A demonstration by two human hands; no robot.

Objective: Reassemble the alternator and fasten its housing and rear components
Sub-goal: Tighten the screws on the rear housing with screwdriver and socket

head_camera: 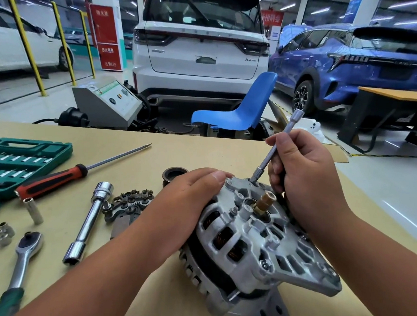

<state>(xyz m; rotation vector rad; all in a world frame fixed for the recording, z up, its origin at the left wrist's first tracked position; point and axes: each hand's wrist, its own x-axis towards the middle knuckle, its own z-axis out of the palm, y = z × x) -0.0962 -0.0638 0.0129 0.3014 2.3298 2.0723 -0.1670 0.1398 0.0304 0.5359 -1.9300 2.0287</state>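
Lying tilted on the near right of the workbench (162, 295), the alternator (256, 240) shows its rear housing upward. The left hand (192, 195) curls over its far left edge, gripping it. The right hand (303, 174) is closed round a slim socket extension bar (286, 131), its tip seated on the housing's far rim. A ratchet (20, 268) and a screwdriver (52, 179) lie to the left

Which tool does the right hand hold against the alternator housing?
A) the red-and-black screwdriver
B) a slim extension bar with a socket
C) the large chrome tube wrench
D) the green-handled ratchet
B: the right hand grips the slim extension bar, its socket end set on the alternator.
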